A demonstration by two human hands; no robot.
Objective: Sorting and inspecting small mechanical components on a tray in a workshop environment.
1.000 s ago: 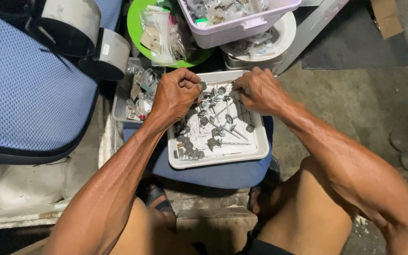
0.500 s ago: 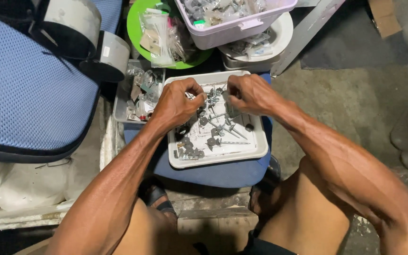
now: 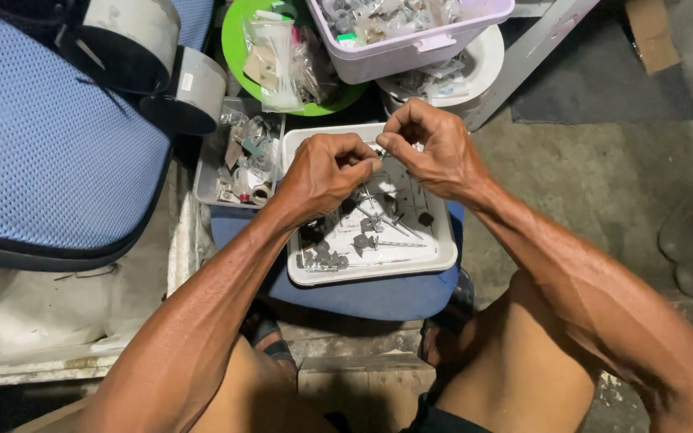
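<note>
- The left hand [image 3: 326, 172] and right hand [image 3: 431, 148] meet fingertip to fingertip above the white tray [image 3: 443, 256].
- Both hands have fingers curled together, pinching something small between them; what it is cannot be made out.
- The tray holds a scatter of small grey metal parts [image 3: 362, 232] and rests on a blue cushion [image 3: 378, 293].
- Just left of the tray sits a clear box [image 3: 238, 156] of bits.
- Beyond lie a green plate [image 3: 238, 40], a lilac tub [image 3: 411, 48] and a blue mesh seat [image 3: 50, 144].
</note>
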